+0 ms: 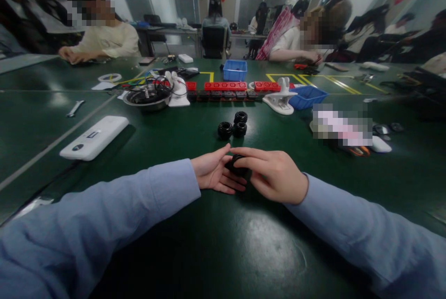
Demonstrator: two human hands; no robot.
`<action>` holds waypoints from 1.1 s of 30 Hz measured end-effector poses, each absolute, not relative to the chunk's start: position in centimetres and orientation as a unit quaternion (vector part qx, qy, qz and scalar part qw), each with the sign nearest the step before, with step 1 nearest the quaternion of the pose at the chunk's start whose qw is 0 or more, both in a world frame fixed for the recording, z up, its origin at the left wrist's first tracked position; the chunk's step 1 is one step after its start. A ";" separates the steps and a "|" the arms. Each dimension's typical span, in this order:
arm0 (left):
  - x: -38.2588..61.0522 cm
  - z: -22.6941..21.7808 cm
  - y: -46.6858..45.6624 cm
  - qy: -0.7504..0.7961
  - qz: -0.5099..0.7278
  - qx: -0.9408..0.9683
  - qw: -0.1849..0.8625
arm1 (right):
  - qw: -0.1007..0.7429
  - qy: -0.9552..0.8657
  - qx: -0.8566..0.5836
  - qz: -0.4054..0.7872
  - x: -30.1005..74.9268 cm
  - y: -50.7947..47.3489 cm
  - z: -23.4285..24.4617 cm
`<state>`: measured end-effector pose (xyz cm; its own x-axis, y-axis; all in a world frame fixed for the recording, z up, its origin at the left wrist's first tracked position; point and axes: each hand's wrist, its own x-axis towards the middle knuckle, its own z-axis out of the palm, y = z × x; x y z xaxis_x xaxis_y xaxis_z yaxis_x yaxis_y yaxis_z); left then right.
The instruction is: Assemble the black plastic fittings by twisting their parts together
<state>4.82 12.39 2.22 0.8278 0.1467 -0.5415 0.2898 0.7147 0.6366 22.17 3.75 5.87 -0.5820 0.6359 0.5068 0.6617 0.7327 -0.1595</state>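
Observation:
Low over the green table, my right hand [275,172] pinches a small black toy tyre [238,165] between its thumb and fingers. My left hand [216,172] lies palm up with its fingers spread around and below the tyre; whether it bears any of the weight, I cannot tell. Part of the tyre is hidden by my right fingers. Just beyond my hands stand three more chunky black tyres: one at the left [225,130], one at the back [240,117] and one in front of it [240,129].
Across the green table [167,139] runs a row of red power strips [225,86]. Near it are a metal bowl of cables [148,99], white clamps [280,99] and blue bins [235,70]. A white power bank [95,137] and a wrench [75,108] lie left. People sit opposite.

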 end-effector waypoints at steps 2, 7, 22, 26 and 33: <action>4.9 2.5 12.3 0.304 -0.041 0.380 0.872 | 0.290 -0.853 -0.434 -0.016 22.0 3.6 6.5; 4.9 2.5 12.2 0.292 -0.039 0.389 0.873 | 0.185 -0.779 -0.599 -0.023 21.1 4.0 6.3; 4.7 2.1 12.6 0.266 -0.041 0.377 0.886 | 0.116 -0.807 -0.579 -0.023 19.5 4.3 5.8; 4.6 1.9 12.7 0.263 -0.040 0.376 0.888 | 0.142 -0.830 -0.539 0.017 19.9 4.2 5.9; 4.7 1.9 12.6 0.269 -0.040 0.365 0.890 | 0.230 -0.856 -0.453 0.096 20.7 4.3 5.5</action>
<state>4.73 12.57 1.92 0.8516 0.1264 -0.5087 0.2673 0.7301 0.6289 20.67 4.31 5.54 -0.4843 0.8194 0.3068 0.7315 0.5715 -0.3719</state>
